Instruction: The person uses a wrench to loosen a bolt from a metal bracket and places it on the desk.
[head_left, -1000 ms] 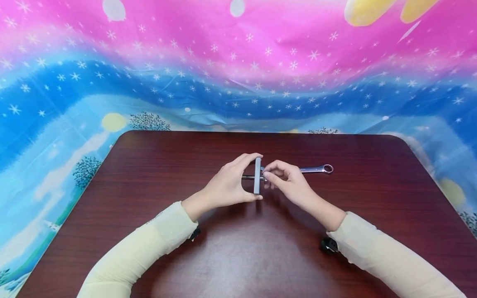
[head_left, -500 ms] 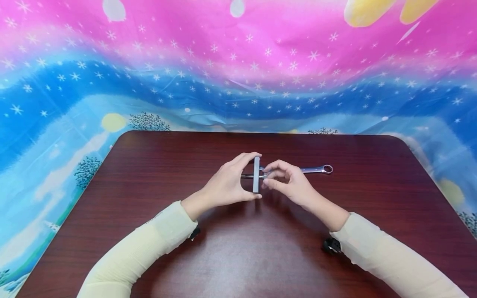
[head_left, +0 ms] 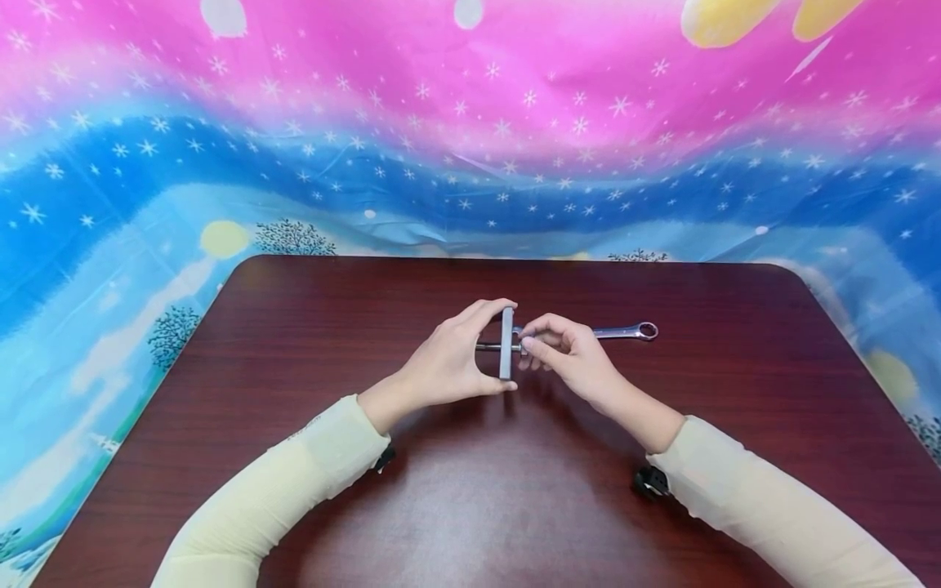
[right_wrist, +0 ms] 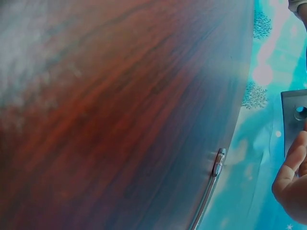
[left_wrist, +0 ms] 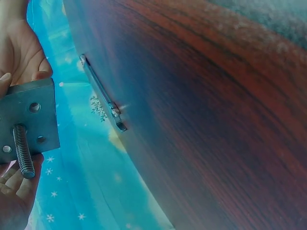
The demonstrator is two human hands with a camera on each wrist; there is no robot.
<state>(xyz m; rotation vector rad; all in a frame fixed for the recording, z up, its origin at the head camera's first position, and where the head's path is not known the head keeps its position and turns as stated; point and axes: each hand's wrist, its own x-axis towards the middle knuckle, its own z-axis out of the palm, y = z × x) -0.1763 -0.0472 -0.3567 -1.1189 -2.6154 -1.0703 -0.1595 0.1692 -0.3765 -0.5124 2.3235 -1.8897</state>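
Note:
A square grey metal plate (head_left: 506, 344) with several holes stands on edge above the table. My left hand (head_left: 441, 355) grips it by its far and near edges. A threaded bolt (left_wrist: 23, 151) passes through its middle and juts out on the left hand's side. My right hand (head_left: 577, 359) pinches the bolt's other end with curled thumb and fingers. Whether a head or a nut sits under those fingertips, I cannot tell. In the right wrist view, only part of the plate (right_wrist: 290, 112) and the right hand (right_wrist: 292, 191) show, at the right edge.
Behind the right hand a combination wrench (head_left: 621, 333) lies on the dark red wooden table (head_left: 353, 302). Its ring end points right; the other end is partly hidden by the right hand. A printed pink and blue cloth (head_left: 470, 163) hangs behind the table.
The right thumb and fingers spread a little half a second ago and have closed in again at the bolt's end. The left hand and plate stay nearly still.

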